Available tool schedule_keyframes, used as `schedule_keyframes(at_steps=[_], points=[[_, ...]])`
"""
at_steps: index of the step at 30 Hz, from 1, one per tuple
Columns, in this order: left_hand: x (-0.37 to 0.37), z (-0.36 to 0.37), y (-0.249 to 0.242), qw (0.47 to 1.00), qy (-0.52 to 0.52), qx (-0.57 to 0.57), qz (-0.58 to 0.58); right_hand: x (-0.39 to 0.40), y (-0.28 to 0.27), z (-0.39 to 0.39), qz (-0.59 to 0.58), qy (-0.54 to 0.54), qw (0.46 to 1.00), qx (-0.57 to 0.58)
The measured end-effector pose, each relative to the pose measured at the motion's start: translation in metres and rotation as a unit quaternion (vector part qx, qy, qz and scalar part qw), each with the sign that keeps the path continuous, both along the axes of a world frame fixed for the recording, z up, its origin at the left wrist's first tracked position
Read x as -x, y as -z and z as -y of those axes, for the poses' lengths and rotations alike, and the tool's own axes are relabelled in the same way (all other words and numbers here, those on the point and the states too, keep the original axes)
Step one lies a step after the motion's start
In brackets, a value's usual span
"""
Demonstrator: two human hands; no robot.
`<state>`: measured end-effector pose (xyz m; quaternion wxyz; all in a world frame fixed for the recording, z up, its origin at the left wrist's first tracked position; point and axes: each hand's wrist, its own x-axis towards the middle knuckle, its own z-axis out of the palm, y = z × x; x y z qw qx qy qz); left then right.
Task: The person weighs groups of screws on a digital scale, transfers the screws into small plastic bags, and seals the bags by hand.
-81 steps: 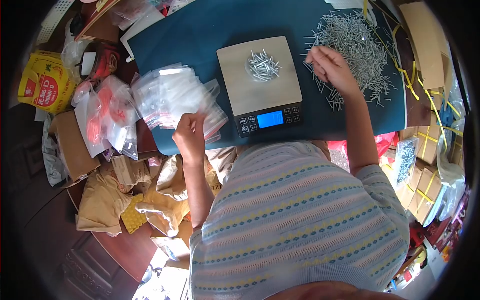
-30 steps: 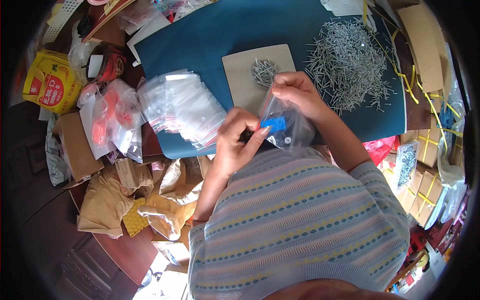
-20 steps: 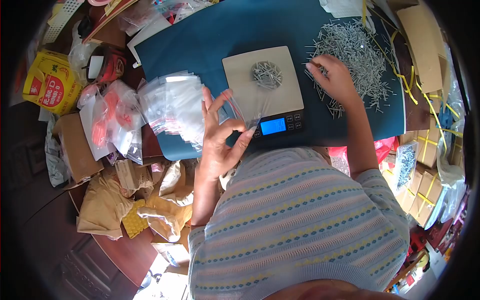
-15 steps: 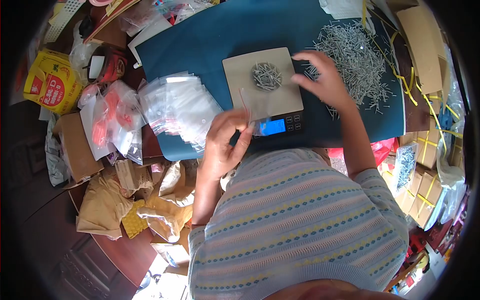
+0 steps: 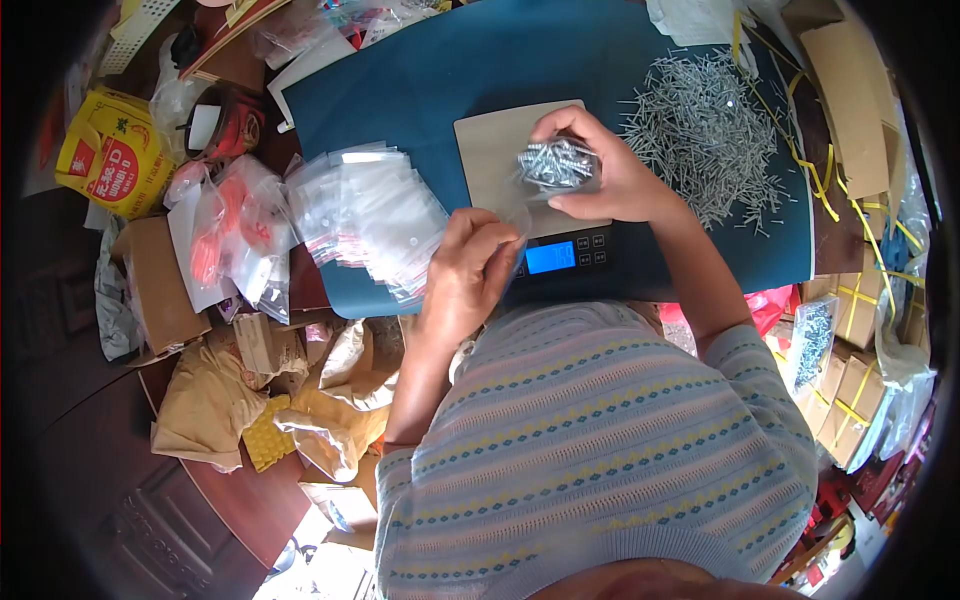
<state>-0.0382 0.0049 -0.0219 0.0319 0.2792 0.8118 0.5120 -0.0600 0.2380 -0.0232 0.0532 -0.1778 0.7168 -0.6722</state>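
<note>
My right hand [image 5: 610, 175] is closed around a small round see-through dish [image 5: 585, 180] and holds it tilted over the kitchen scale [image 5: 485, 150]. Silvery screws [image 5: 555, 160] fill the dish. Close by on the left, my left hand [image 5: 468, 262] pinches a clear plastic zip bag [image 5: 517, 222] near the scale's front edge. The bag is thin and hard to make out where it meets the dish. The scale's blue display [image 5: 551, 257] is lit, but its digits are blurred.
A large pile of loose screws [image 5: 705, 135] lies right of the scale on the dark green mat [image 5: 400, 80]. Overlapping clear zip bags [image 5: 385, 215] are spread on the left. A yellow carton [image 5: 115, 155] and a brown box [image 5: 160, 285] stand further left.
My right hand has taken hold of the dish of screws, lifted it off the scale and tilted it. My left hand has moved slightly right with the bag.
</note>
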Motion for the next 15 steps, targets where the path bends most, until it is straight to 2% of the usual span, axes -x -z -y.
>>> schedule_keyframes(at_steps=[1,4,8,12,15], points=[[0.0,-0.005,-0.003,1.0,-0.004,0.007,-0.019,0.0,-0.009,0.003,0.017,-0.023,0.999,0.018],[0.0,-0.015,-0.002,0.996,0.006,0.011,-0.085,0.004,-0.036,0.011,-0.093,-0.056,0.983,-0.147],[0.001,-0.023,-0.004,0.992,0.011,0.018,-0.126,0.0,-0.053,0.028,-0.252,0.009,0.911,-0.327],[0.0,-0.024,-0.011,0.994,-0.006,0.016,-0.106,-0.002,-0.067,0.023,-0.277,0.008,0.902,-0.332],[0.002,-0.02,-0.008,0.996,-0.024,0.015,-0.09,0.002,-0.065,0.009,-0.27,0.06,0.913,-0.301]])
